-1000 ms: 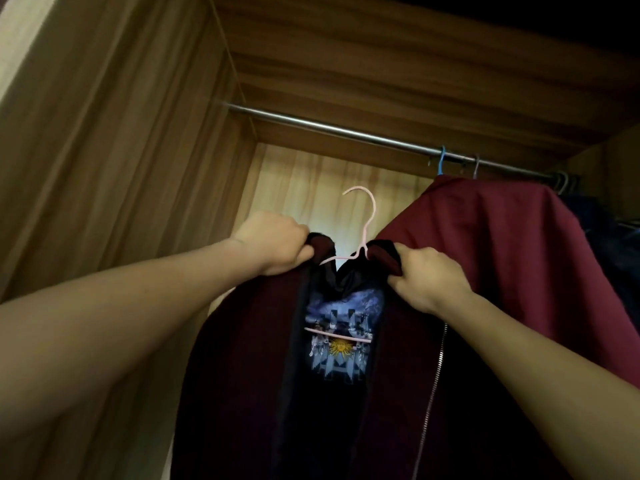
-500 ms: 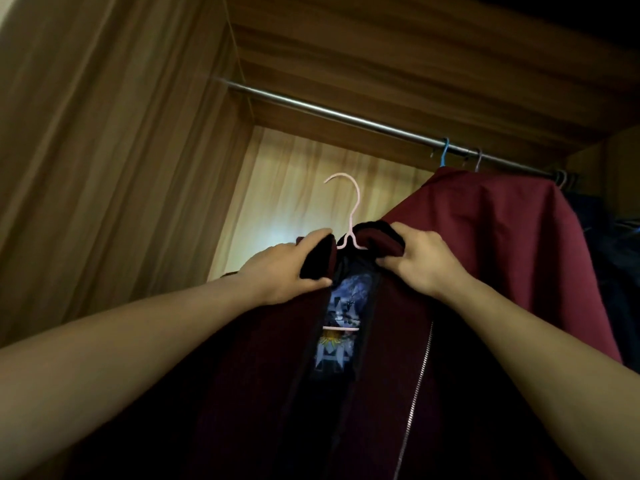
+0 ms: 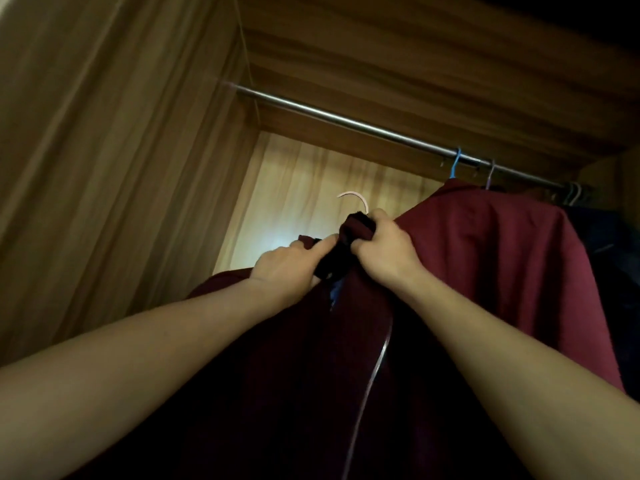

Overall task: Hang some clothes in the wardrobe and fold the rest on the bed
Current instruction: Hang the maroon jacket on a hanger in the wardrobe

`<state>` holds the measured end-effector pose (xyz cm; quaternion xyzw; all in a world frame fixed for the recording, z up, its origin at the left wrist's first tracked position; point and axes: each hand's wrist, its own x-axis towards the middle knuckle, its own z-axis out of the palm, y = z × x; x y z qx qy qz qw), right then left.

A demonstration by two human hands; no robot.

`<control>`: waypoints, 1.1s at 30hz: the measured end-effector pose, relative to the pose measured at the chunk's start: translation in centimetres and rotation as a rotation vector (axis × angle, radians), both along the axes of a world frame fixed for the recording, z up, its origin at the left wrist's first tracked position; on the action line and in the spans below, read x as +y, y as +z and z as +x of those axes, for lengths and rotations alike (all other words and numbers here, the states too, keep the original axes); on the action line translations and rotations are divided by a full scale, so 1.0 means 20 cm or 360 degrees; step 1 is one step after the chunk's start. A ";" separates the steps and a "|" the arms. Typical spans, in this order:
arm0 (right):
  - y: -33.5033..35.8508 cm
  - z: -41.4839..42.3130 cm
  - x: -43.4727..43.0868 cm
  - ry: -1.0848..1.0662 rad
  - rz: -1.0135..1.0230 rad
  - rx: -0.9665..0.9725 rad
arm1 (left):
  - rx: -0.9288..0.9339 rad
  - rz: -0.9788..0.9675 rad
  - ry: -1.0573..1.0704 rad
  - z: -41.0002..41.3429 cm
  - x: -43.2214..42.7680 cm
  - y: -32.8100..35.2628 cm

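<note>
Head view: my left hand (image 3: 287, 268) and right hand (image 3: 384, 244) both grip the maroon jacket (image 3: 277, 375) at its collar, the right just under the pink hanger hook (image 3: 350, 193). The rail (image 3: 346, 122) lies at twelve o'clock from that hook — apart, running ten to four.

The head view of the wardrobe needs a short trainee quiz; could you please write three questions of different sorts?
1. True or false: the pink hanger hook is already over the rail.
2. What do the left hand and the right hand grip? A) the dark red jacket at its collar B) the rail C) a shoe
3. Fill in: the red garment hanging from the rail is on the jacket's ___ side in the picture.
Key: 1 false; 2 A; 3 right.
</note>
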<state>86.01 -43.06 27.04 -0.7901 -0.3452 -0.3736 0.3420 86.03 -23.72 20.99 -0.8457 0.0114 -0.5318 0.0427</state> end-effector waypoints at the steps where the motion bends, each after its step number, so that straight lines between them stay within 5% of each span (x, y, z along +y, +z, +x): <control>1: -0.03 0.01 0.00 0.0098 -0.0039 0.0060 | -0.0018 -0.0044 -0.0059 0.00 0.03 0.03; 5: -0.06 0.08 -0.11 0.0329 -0.0462 0.0040 | -0.0146 -0.0090 -0.0194 -0.02 0.18 0.08; 8: -0.02 0.17 -0.20 -0.0426 -0.0611 -0.0689 | -0.0214 -0.0102 -0.0260 -0.02 0.25 0.12; 12: 0.01 0.23 -0.27 -0.0721 -0.0634 -0.0237 | -0.0218 -0.0142 -0.0376 0.02 0.31 0.19; 17: 0.07 0.25 -0.20 -0.0920 -0.0578 -0.0734 | -0.0238 -0.0278 -0.0420 0.15 0.28 0.28; 21: 0.31 0.20 -0.18 -0.1145 -0.0558 -0.0812 | -0.0163 -0.0458 -0.0361 0.28 0.16 0.40; 33: 0.76 0.08 -0.53 -0.1717 -0.0498 -0.0965 | 0.0093 -0.0756 -0.1071 0.33 -0.30 0.81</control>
